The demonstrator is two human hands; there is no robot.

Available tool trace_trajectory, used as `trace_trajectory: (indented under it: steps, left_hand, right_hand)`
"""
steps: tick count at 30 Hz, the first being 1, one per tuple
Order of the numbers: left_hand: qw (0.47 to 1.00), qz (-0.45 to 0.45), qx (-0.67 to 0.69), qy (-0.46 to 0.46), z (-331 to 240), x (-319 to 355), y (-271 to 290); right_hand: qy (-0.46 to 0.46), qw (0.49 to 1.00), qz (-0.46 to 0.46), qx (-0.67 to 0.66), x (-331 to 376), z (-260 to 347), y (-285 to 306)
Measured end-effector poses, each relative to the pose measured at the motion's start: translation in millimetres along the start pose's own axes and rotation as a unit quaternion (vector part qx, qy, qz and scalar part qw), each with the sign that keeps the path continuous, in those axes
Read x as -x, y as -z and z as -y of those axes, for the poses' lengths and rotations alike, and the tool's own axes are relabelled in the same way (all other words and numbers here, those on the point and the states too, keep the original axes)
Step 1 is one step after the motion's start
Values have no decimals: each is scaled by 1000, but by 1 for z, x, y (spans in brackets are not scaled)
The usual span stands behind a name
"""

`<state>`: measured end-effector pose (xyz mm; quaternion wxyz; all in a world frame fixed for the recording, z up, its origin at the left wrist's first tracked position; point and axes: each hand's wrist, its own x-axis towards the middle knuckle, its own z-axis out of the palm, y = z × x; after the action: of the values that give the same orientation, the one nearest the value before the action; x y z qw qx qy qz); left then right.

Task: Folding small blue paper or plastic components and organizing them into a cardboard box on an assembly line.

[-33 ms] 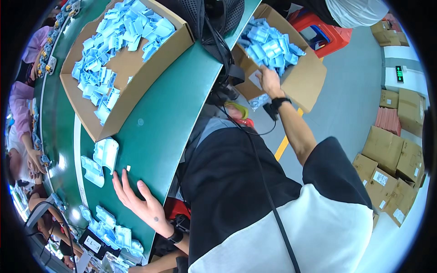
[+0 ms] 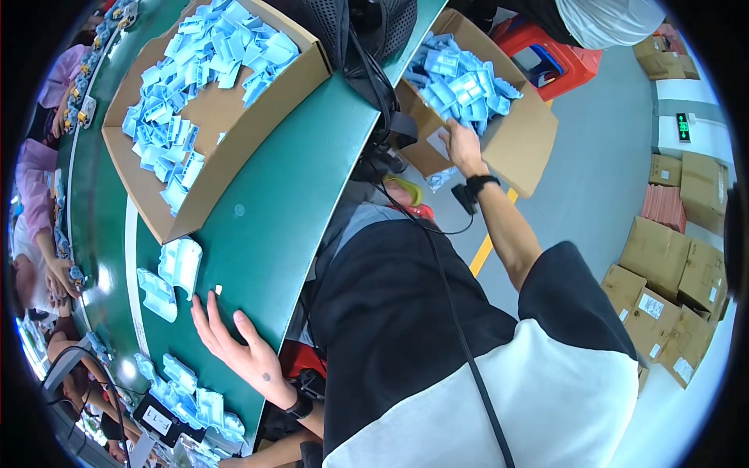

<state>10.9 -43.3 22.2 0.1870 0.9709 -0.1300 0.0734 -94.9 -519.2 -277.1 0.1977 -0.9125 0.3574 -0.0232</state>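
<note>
My left hand [image 2: 242, 347] rests on the green table [image 2: 269, 195] with its fingers stretched out and holds nothing. Its fingertips are right beside two curved light-blue plastic shells [image 2: 180, 266]. Over to the right, my right hand [image 2: 464, 148] is at the near rim of a lower cardboard box [image 2: 524, 150]. Its fingers curl over that rim, partly hidden, close to a heap of light-blue plastic parts [image 2: 466, 87] inside. On the table, a large open cardboard box [image 2: 257, 140] holds many similar blue parts [image 2: 191, 74].
More blue shells [image 2: 191, 394] lie on the table near a black device. A black mesh bag [image 2: 363, 35] with straps hangs at the table's far edge. A red stool [image 2: 573, 69] stands behind the lower box. Stacked cartons [image 2: 659, 257] line the right; people work across the table.
Some blue parts in the lower box lie slightly differently, and my right hand has shifted a little. My left hand stays in place.
</note>
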Motion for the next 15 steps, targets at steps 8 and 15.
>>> trace_trajectory:
  steps: [8, 15]
  left_hand:
    - [1000, 8, -17, -8, 1, 1, 3]
    - [1000, 5, -8, -9, 0, 2, 3]
  right_hand:
    - [-5, 998, 55, 14, 130, 2, 18]
    - [29, 999, 39, -24, 160, -8, -9]
